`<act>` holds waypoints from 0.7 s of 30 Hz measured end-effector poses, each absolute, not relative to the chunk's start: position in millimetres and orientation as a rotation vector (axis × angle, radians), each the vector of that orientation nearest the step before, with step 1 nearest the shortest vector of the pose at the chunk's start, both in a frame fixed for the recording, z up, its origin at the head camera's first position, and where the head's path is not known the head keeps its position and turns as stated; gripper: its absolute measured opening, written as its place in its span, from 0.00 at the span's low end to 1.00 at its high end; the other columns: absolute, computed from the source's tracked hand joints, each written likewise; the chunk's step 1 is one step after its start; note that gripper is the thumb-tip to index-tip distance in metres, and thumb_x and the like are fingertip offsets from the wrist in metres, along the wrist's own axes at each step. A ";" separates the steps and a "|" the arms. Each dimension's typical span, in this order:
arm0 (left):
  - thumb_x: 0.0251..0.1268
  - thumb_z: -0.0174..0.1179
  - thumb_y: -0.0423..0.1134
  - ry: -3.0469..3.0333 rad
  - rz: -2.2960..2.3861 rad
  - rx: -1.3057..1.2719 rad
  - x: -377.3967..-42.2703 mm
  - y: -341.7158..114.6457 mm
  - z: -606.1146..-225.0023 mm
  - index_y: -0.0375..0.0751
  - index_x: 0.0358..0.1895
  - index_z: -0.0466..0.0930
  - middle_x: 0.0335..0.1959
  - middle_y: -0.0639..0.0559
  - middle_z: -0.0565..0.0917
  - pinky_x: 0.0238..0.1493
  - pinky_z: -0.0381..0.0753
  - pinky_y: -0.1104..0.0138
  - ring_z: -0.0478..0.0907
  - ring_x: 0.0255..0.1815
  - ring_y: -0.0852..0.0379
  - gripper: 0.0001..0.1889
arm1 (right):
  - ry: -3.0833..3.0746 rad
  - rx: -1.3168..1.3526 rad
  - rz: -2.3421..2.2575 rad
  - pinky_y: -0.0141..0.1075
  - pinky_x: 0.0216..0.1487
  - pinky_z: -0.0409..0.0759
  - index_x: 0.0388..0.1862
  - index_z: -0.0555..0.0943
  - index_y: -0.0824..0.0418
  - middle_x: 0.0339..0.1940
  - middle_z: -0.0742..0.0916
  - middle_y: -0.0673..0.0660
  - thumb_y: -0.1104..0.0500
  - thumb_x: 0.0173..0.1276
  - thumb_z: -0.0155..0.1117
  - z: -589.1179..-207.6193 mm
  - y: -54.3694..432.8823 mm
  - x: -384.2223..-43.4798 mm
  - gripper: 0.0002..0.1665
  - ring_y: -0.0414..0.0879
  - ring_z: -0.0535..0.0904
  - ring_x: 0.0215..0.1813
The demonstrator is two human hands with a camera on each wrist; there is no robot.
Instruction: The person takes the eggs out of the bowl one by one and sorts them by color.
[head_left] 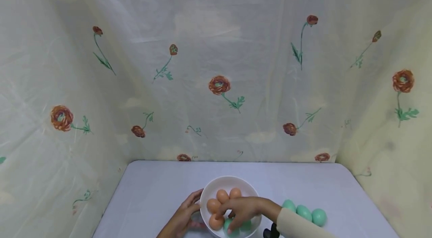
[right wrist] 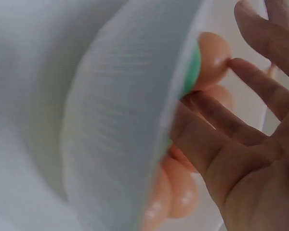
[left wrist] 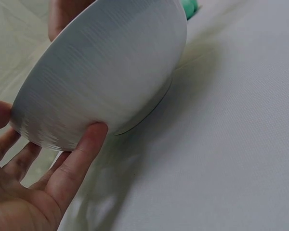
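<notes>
A white bowl (head_left: 206,189) stands on the table and holds several orange eggs (head_left: 213,206) and two green eggs (head_left: 246,225). My left hand (head_left: 182,217) holds the bowl's left side. In the left wrist view, its fingers (left wrist: 86,144) lie against the bowl's outer wall, one tip up at the rim. Inside the bowl is my right hand (head_left: 244,208), its fingers spread and loosely bent among the eggs. In the right wrist view, one fingertip touches an orange egg (right wrist: 214,57), and the near rim hides part of the green ones.
Three more green eggs (head_left: 303,212) lie on the white table (head_left: 162,181) right of the bowl, behind the right sleeve (head_left: 300,225). A black object (head_left: 271,231) shows under the right wrist. Flower-printed curtains (head_left: 219,118) hang behind and beside the table.
</notes>
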State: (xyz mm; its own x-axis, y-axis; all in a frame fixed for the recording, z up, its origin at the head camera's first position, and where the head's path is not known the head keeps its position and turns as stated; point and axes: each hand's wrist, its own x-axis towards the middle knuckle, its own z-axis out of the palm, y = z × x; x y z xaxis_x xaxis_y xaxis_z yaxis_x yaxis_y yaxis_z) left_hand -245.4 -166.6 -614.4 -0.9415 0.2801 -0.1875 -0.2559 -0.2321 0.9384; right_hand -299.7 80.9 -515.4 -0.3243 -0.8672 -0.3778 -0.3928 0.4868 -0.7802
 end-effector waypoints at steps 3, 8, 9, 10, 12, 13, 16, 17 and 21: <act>0.74 0.52 0.40 1.691 2.232 0.033 -244.7 -166.0 -614.8 0.46 0.77 0.58 0.81 0.37 0.52 0.44 0.87 0.44 0.71 0.63 0.47 0.31 | 1.906 -1.064 -0.748 0.37 0.62 0.82 0.62 0.78 0.58 0.63 0.82 0.54 0.65 0.63 0.71 -520.5 83.1 -300.7 0.27 0.46 0.75 0.66; 0.75 0.52 0.40 1.698 2.228 0.041 -244.5 -166.2 -613.5 0.46 0.77 0.58 0.81 0.37 0.52 0.44 0.87 0.43 0.69 0.66 0.45 0.30 | 1.900 -1.052 -0.768 0.33 0.55 0.84 0.61 0.78 0.56 0.62 0.82 0.52 0.66 0.63 0.71 -525.8 85.6 -301.9 0.27 0.48 0.77 0.63; 0.75 0.52 0.40 1.698 2.227 0.039 -244.5 -166.4 -613.1 0.46 0.77 0.58 0.81 0.37 0.52 0.45 0.87 0.43 0.69 0.66 0.45 0.30 | 1.902 -1.053 -0.768 0.31 0.54 0.83 0.61 0.78 0.55 0.62 0.82 0.51 0.66 0.62 0.71 -526.3 85.6 -302.1 0.27 0.47 0.77 0.63; 0.75 0.52 0.40 1.700 2.225 0.038 -244.7 -166.6 -613.0 0.46 0.77 0.58 0.81 0.37 0.52 0.45 0.87 0.43 0.69 0.66 0.45 0.30 | 1.900 -1.061 -0.766 0.31 0.54 0.83 0.61 0.78 0.55 0.62 0.82 0.52 0.66 0.62 0.71 -527.0 85.6 -302.0 0.27 0.46 0.77 0.63; 0.75 0.52 0.41 1.701 2.225 0.043 -245.0 -166.7 -612.8 0.46 0.77 0.58 0.81 0.37 0.52 0.45 0.87 0.42 0.68 0.67 0.45 0.30 | 1.898 -1.082 -0.754 0.31 0.54 0.83 0.61 0.78 0.55 0.63 0.81 0.51 0.66 0.62 0.71 -528.1 85.9 -302.0 0.28 0.43 0.76 0.63; 0.75 0.52 0.41 1.700 2.226 0.043 -245.2 -166.7 -613.0 0.46 0.77 0.58 0.81 0.37 0.53 0.45 0.87 0.42 0.68 0.67 0.45 0.30 | 1.895 -1.095 -0.748 0.31 0.56 0.81 0.63 0.78 0.56 0.65 0.81 0.52 0.66 0.62 0.71 -528.7 86.1 -301.9 0.30 0.41 0.75 0.64; 0.75 0.52 0.41 1.697 2.225 0.053 -245.3 -166.5 -613.5 0.46 0.78 0.58 0.81 0.37 0.53 0.45 0.87 0.43 0.69 0.66 0.46 0.30 | 1.884 -1.140 -0.726 0.32 0.61 0.80 0.67 0.75 0.57 0.68 0.79 0.53 0.67 0.61 0.72 -531.3 87.0 -301.6 0.34 0.35 0.71 0.66; 0.75 0.52 0.41 1.694 2.226 0.051 -245.1 -166.4 -613.4 0.47 0.77 0.58 0.80 0.37 0.53 0.45 0.87 0.43 0.70 0.65 0.47 0.30 | 1.882 -1.142 -0.723 0.33 0.62 0.79 0.68 0.75 0.57 0.69 0.79 0.53 0.67 0.61 0.72 -532.0 87.3 -301.6 0.35 0.35 0.71 0.66; 0.75 0.52 0.41 1.691 2.227 0.049 -244.1 -165.9 -613.1 0.47 0.77 0.58 0.81 0.38 0.53 0.45 0.87 0.44 0.70 0.64 0.48 0.30 | 1.892 -1.153 -0.701 0.32 0.64 0.78 0.71 0.73 0.56 0.70 0.78 0.52 0.68 0.59 0.72 -535.0 88.6 -301.5 0.39 0.34 0.70 0.67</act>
State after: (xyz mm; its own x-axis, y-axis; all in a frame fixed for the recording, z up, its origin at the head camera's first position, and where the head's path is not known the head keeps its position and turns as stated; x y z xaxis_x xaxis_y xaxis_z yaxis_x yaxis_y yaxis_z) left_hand -244.1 -165.9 -613.1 -0.9405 0.2896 -0.1777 -0.2489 -0.2312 0.9405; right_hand -301.5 88.6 -535.0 -0.2694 -0.9002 -0.3422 -0.4597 0.4324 -0.7756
